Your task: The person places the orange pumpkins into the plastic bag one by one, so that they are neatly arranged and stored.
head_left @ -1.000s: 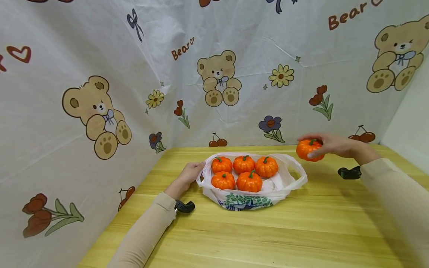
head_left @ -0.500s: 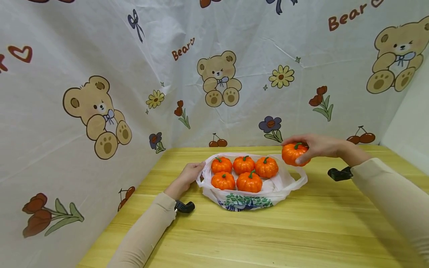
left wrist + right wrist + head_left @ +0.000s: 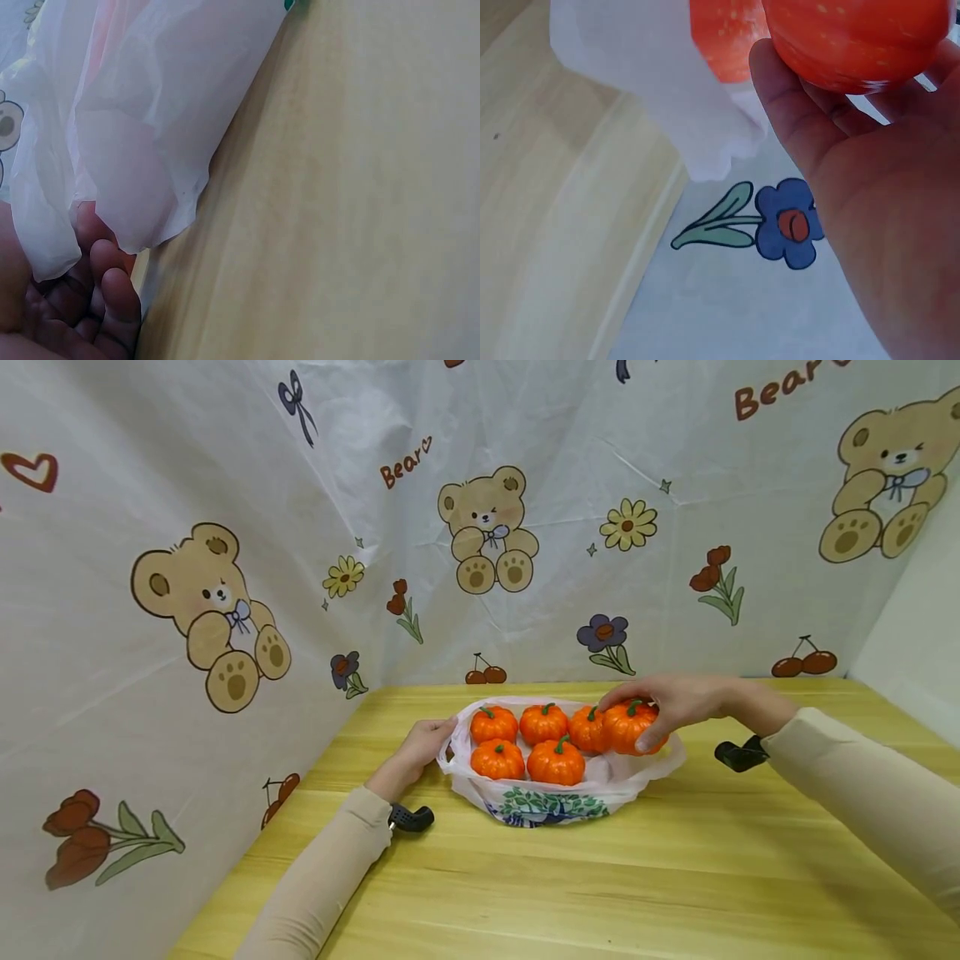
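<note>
A white plastic bag (image 3: 472, 792) with a green and blue tree print lies spread open on the table. Several small orange toy pumpkins (image 3: 556, 765) with green stems sit inside it in two rows. My left hand (image 3: 424, 743) holds the bag's left handle, its fingers curled by the white plastic (image 3: 154, 135) in the left wrist view. Over the bag's right part, my right hand (image 3: 688, 703) grips another pumpkin (image 3: 627, 728) between thumb and fingers. That held pumpkin (image 3: 859, 41) partly covers the back-right pumpkin in the head view.
The wooden table (image 3: 525, 885) extends in front of the bag. Behind and to the left hangs a white cloth (image 3: 337, 510) printed with bears and flowers. A black wrist mount (image 3: 741, 754) sticks out from the right sleeve, another mount (image 3: 411, 817) from the left.
My right hand has carried its pumpkin leftward and down, from beside the bag to over its right part. My left hand keeps its hold on the handle. The head view has tilted slightly.
</note>
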Tool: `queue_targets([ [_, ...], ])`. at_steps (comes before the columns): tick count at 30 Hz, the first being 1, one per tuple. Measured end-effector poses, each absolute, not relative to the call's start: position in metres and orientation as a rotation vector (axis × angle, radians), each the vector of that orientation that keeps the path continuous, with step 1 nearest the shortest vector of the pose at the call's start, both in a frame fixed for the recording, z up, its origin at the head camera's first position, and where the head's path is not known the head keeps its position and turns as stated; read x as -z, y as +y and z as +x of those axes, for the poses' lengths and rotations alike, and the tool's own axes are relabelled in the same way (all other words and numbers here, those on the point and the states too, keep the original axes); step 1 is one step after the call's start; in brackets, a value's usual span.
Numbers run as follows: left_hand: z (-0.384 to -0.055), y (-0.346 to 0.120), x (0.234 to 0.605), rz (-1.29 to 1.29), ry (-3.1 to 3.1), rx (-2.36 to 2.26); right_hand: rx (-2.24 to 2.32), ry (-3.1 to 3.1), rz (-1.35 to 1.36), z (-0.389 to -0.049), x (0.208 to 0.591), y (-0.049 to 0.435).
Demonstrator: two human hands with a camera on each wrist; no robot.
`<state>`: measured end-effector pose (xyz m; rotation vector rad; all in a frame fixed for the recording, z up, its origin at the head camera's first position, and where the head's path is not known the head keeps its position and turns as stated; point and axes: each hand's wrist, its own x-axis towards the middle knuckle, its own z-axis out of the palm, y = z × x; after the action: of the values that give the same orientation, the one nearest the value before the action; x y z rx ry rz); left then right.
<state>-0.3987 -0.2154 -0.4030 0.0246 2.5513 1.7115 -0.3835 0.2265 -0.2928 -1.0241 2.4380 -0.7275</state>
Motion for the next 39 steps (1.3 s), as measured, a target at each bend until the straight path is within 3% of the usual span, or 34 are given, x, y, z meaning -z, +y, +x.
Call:
queue_targets([
  [39, -0.398, -0.215, 0.402, 0.032, 2.564, -1.715, 0.658, 2.513, -1.058, -0.367, 0.338, 0.198],
])
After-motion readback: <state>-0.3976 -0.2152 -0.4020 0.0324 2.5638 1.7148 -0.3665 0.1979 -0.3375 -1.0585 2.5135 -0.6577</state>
